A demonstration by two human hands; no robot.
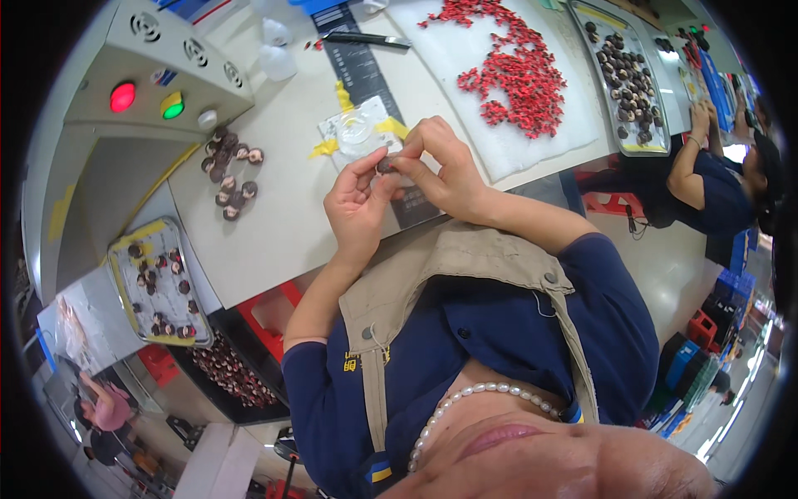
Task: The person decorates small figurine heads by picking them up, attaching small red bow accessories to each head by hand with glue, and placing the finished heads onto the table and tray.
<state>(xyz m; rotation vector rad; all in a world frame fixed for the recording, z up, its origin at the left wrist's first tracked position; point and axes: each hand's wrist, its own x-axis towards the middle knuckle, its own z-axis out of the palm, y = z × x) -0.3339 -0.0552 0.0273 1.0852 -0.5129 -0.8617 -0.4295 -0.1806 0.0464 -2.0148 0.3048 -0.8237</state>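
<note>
Just in front of the table's near edge, a small dark brown round piece [385, 165] is pinched between both my hands. The fingertips and thumb of my left hand [356, 200] close on its left side. From the right, the thumb and forefinger of my right hand [449, 170] press against it. My fingers cover much of the piece, so its details cannot be made out. Right beyond the hands sits a clear round holder [355, 127] on a pale plate, held down by strips of yellow tape [324, 149]. A dark printed strip [363, 71] runs beneath it.
Red small parts [519, 83] are heaped on a white foam sheet [573, 137]. Brown-and-pale doll-head-like pieces [237, 195] lie left, near a machine [150, 50] with lit buttons. A black-handled tool [366, 39] lies behind. Trays [125, 287] [644, 152] flank the table; a co-worker [706, 179] sits right.
</note>
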